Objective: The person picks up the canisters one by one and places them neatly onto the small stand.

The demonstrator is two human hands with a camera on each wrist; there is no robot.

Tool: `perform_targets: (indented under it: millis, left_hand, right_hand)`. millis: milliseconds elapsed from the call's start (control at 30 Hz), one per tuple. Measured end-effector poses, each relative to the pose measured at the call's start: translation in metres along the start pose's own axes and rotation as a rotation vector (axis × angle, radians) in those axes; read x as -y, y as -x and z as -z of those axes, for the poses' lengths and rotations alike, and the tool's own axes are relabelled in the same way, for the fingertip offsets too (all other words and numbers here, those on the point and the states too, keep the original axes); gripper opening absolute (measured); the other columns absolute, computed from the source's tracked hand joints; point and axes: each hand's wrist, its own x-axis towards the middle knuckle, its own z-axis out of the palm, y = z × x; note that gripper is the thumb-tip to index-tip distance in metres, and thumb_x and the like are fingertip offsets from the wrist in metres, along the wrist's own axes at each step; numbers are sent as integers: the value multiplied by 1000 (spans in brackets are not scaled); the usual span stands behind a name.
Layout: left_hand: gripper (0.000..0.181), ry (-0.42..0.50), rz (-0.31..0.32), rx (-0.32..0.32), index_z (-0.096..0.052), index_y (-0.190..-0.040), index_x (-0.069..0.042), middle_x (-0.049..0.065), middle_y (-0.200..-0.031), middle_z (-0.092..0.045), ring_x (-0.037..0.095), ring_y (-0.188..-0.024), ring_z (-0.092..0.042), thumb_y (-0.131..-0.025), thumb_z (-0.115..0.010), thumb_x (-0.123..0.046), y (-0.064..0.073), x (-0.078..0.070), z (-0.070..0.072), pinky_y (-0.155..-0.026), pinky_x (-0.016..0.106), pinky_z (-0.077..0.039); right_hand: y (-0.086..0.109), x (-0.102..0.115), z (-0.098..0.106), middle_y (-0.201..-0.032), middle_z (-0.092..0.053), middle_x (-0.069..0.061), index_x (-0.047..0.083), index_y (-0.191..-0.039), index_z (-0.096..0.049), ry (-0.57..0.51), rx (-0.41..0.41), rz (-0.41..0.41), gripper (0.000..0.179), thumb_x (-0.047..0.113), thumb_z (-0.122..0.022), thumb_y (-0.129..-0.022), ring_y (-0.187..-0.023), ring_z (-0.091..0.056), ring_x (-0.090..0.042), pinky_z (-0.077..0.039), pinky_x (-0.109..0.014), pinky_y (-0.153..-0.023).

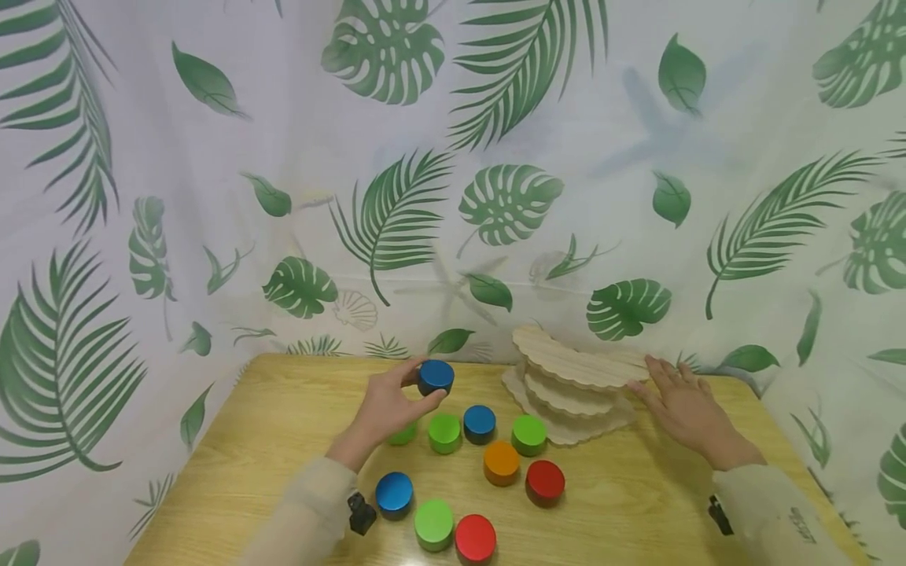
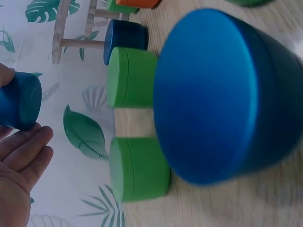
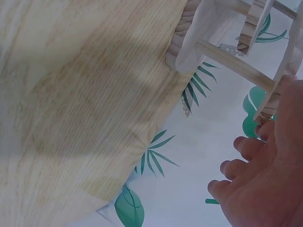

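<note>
My left hand [image 1: 389,405] pinches a blue round tin [image 1: 435,378] between thumb and fingers, raised above the table's far part. In the left wrist view that blue tin [image 2: 20,100] shows at the left edge, partly cut off. My right hand [image 1: 690,405] is at the right end of a tiered wooden stand [image 1: 576,362] with wavy-edged boards. Its thumb and forefinger hold the end of the top board, the other fingers lying loosely extended. In the right wrist view, the stand's dowels [image 3: 236,66] join the boards. Below the held tin is a green tin [image 1: 402,433], partly hidden.
More tins stand on the wooden table [image 1: 269,440]: another green tin [image 1: 444,434], a blue tin [image 1: 480,424], an orange tin [image 1: 502,464] and a red tin [image 1: 545,483]. Nearer are a blue tin [image 1: 394,495] and a red tin [image 1: 476,540]. A leaf-print cloth [image 1: 425,220] hangs behind.
</note>
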Motion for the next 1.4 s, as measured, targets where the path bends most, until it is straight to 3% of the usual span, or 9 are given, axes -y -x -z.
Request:
perform_targets:
  millis: [300, 500, 833, 1067, 1267, 1400]
  left_hand:
    - [60, 29, 26, 67, -63, -142, -9, 16, -120, -77, 33, -108, -77, -91, -84, -31, -17, -13, -25, -97, 54, -60]
    - [64, 111, 58, 100, -59, -145, -6, 19, -130, -73, 34, -112, -75, -92, -84, -30, -28, -27, -40, -98, 49, -61]
    - [57, 159, 34, 107, -63, -141, -9, 15, -130, -72, 32, -110, -75, -91, -85, -28, -45, -45, -65, -95, 42, -62]
    - [54, 182, -11, 114, -66, -136, -4, 15, -124, -73, 30, -106, -75, -90, -86, -25, -57, -60, -87, -95, 46, -62]
    - [60, 112, 32, 134, -65, -139, -7, 12, -124, -75, 21, -103, -76, -89, -86, -34, -66, -80, -103, -87, 27, -61]
    - [57, 118, 19, 146, -66, -138, -9, 11, -125, -75, 16, -99, -74, -90, -86, -33, -73, -91, -114, -85, 19, -58]
  right_hand:
    - [0, 2, 0, -163, -24, -42, -9, -163, -20, -5, 15, -8, 81, 54, -33, -113, -144, -15, -74, -15, -85, -113]
    - [0, 1, -2, -162, -24, -44, -9, -163, -22, -4, 17, -5, 81, 54, -33, -113, -144, -16, -75, -16, -85, -113]
    - [-3, -2, -2, -162, -26, -44, -9, -163, -22, 11, 10, 0, 81, 54, -32, -114, -144, -18, -73, -17, -84, -113]
    - [-1, -1, 3, -162, -25, -44, -10, -163, -22, 3, 19, -6, 81, 54, -32, -114, -144, -16, -74, -16, -84, -114]
    - [0, 2, 6, -162, -24, -44, -10, -162, -22, 12, 23, -7, 81, 53, -32, -114, -145, -16, -74, -16, -83, -114]
    - [0, 3, 6, -161, -25, -44, -10, -162, -23, 13, 22, -7, 81, 54, -33, -113, -145, -17, -73, -16, -84, -114]
